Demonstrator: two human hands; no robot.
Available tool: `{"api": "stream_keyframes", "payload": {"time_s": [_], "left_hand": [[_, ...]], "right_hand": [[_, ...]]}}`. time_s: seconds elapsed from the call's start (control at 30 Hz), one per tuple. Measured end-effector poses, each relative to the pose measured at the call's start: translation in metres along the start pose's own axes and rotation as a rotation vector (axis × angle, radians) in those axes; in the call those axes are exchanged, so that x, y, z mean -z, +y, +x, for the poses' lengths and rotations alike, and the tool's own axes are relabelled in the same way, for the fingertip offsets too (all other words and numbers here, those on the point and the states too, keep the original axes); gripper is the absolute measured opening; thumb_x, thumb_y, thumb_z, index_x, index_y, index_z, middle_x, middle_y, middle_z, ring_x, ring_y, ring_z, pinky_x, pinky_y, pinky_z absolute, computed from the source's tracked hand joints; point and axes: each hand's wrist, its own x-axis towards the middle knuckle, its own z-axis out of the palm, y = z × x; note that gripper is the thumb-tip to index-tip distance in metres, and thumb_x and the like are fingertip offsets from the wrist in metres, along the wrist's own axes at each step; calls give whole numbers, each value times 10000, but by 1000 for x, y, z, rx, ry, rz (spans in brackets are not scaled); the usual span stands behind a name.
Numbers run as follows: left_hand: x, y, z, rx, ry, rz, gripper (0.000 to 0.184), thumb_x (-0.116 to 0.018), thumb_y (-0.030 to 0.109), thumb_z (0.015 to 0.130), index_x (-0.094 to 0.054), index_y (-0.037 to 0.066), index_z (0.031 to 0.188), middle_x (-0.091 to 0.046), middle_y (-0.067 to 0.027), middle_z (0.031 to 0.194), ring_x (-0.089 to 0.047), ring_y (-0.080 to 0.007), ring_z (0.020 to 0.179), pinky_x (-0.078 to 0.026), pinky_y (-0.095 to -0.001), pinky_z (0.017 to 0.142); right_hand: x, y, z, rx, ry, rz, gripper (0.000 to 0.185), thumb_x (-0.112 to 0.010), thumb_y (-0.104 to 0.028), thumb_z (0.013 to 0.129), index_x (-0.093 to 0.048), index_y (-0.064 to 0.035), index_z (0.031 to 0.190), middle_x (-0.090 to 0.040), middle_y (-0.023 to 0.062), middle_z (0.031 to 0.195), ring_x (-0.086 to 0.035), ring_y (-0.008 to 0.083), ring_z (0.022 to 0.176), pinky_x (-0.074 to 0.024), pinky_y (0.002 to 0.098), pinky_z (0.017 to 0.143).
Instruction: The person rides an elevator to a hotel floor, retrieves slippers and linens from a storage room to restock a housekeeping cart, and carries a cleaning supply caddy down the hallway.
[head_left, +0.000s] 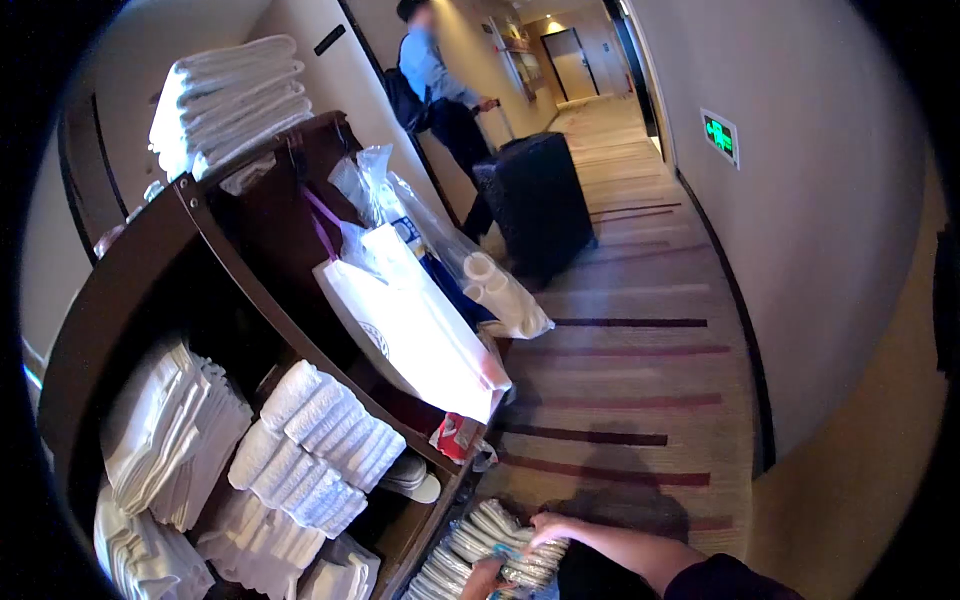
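Observation:
A row of flat white items in clear plastic, which look like packed slippers (462, 556), lies beside the cart's lower edge at the bottom of the view. My right hand (548, 530) reaches in from the right, its fingers closed over the far end of the row. Lower down, my left hand (484, 578) is closed against the near side of the same row, partly cut off by the frame edge. A bit of light blue shows between the two hands. What the undersides of my fingers touch is hidden.
A dark brown cart (232, 262) at left carries folded towels (235, 95), rolled towels (318, 440) and linen stacks (175, 430). A white bag (410, 320) and clear plastic bag (490, 285) hang on it. Beyond, a person (440, 85) stands with a black suitcase (540, 200).

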Motion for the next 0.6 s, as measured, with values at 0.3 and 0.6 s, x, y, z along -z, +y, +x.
{"api": "stream_keyframes", "payload": {"time_s": [0.3,0.6], "left_hand": [[-31,106,-83,267,108,-650,604,-621,197,928,-353,174,1468,-510,-156,1358,-507,-428,1275,-522,-782,762],[-84,192,-139,-128,394,-481,648,-722,153,948,-412,91,1514,-506,-63,1139,-566,-133,693,-593,-307,658]], "right_hand": [[2,-18,-86,132,7,323,1169,-918,-532,607,-393,-13,1513,-535,205,1380,-506,364,1289,-414,428,1086],[50,-64,-242,304,247,800,1070,-945,-263,662,-353,-14,1518,-548,148,1397,-484,271,1335,-351,397,1144]]}}
